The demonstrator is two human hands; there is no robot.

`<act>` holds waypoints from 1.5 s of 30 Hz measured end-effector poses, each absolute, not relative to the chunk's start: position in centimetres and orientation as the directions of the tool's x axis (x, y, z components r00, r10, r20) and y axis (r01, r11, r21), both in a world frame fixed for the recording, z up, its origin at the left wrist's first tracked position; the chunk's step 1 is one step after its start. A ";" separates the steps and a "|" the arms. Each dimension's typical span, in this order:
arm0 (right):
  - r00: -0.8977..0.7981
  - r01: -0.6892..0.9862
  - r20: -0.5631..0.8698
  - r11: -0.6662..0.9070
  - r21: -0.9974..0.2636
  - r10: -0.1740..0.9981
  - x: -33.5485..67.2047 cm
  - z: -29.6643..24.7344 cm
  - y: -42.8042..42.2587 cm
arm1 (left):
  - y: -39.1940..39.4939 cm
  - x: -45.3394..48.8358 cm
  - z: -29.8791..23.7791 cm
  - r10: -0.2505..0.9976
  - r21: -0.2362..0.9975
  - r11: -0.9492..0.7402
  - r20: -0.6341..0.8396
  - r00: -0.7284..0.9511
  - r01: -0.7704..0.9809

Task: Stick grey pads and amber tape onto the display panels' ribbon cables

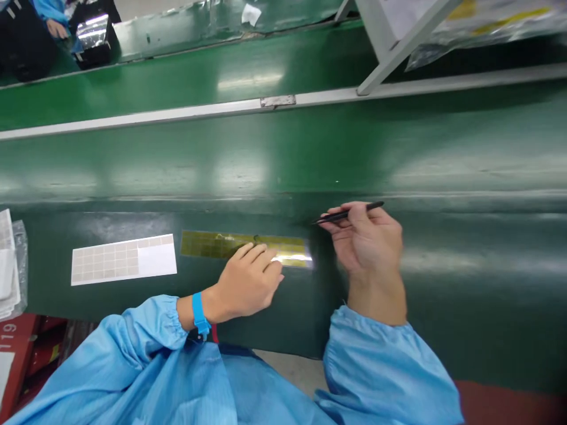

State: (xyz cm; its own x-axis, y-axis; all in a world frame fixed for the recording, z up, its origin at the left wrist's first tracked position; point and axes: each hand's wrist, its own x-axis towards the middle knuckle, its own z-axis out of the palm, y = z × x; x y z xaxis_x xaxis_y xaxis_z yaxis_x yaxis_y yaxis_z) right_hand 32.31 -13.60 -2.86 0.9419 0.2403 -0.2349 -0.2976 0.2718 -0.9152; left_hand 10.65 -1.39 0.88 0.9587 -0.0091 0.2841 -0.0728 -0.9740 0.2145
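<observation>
A narrow strip of translucent yellow film (pixel 206 244) lies on the dark green work surface, its right end shining under the light. The fingers of my left hand (pixel 250 280) rest stretched out on its front edge; the thumb is partly hidden. My right hand (pixel 370 239), to the right of the strip and off the surface, pinches slim black tweezers (pixel 341 216) with the tips pointing left. A white sheet of small beige rectangular labels (pixel 106 263) lies left of the strip, with part of its right side bare white backing.
More label sheets in a clear bag (pixel 11 271) are at the left edge. Behind the work surface runs a green conveyor belt (pixel 177 159) with a metal rail (pixel 186 112). A white frame (pixel 398 53) stands at the back right. Another person's hand (pixel 56 28) shows at the upper left.
</observation>
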 end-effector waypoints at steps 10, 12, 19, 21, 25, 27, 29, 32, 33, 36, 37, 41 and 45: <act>0.833 -0.263 -0.055 0.306 -0.915 0.551 32.4 -3.3 -9.2 | 1.9 17.6 -0.7 0.354 0.542 -0.838 0.617 0.703 -0.054; 0.797 -0.270 -0.007 0.346 -0.898 0.604 31.7 -3.9 -8.8 | 2.2 17.3 -1.4 0.309 0.540 -0.835 0.620 0.721 -0.108; 0.740 -0.280 0.100 0.440 -0.853 0.665 29.8 -4.3 -8.5 | 2.0 16.4 -1.3 0.408 0.640 -0.767 0.541 0.735 -0.045; 0.743 -0.268 0.115 0.451 -0.851 0.660 29.8 -4.4 -8.5 | 2.1 16.5 -1.4 0.432 0.690 -0.723 0.485 0.760 -0.029; 0.727 -0.261 0.127 0.443 -0.858 0.675 29.9 -4.7 -8.7 | 2.2 16.5 -1.4 0.436 0.713 -0.700 0.465 0.771 -0.034; 0.714 -0.263 0.123 0.427 -0.865 0.690 29.9 -5.0 -8.6 | 2.1 16.4 -1.3 0.441 0.722 -0.690 0.462 0.769 -0.038; 0.700 -0.269 0.108 0.401 -0.876 0.706 29.8 -5.3 -8.4 | 2.0 16.3 -1.2 0.440 0.728 -0.683 0.465 0.769 -0.049; 0.698 -0.277 0.066 0.353 -0.894 0.713 30.1 -5.6 -8.4 | 1.8 16.2 -1.3 0.435 0.732 -0.678 0.473 0.767 -0.066; 0.709 -0.276 0.049 0.341 -0.899 0.703 30.3 -5.7 -8.5 | 1.7 16.2 -1.3 0.435 0.733 -0.677 0.474 0.765 -0.069; 0.795 -0.252 -0.001 0.329 -0.910 0.606 31.8 -5.9 -9.4 | 0.9 15.9 -1.3 0.420 0.727 -0.680 0.489 0.765 -0.091; 0.835 -0.237 -0.017 0.333 -0.913 0.550 32.5 -5.9 -9.9 | 0.4 15.6 -1.3 0.395 0.718 -0.687 0.502 0.769 -0.116; 0.957 -0.179 -0.085 0.334 -0.925 0.277 35.6 -6.0 -11.9 | -3.1 14.0 -1.7 0.155 0.625 -0.715 0.580 0.800 -0.314; 0.981 -0.189 -0.169 0.285 -0.940 0.095 37.5 -6.3 -12.8 | -7.2 11.4 -2.3 -0.314 0.517 -0.650 0.484 0.817 -0.556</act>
State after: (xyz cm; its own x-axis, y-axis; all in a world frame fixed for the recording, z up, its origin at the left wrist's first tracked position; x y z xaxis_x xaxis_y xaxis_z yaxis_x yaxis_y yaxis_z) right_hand 37.46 -12.77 -6.27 0.9811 0.0947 -0.1689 -0.1893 0.2846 -0.9398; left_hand 11.37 -7.21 -2.30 0.8169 -0.3137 0.4840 -0.5563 -0.6502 0.5175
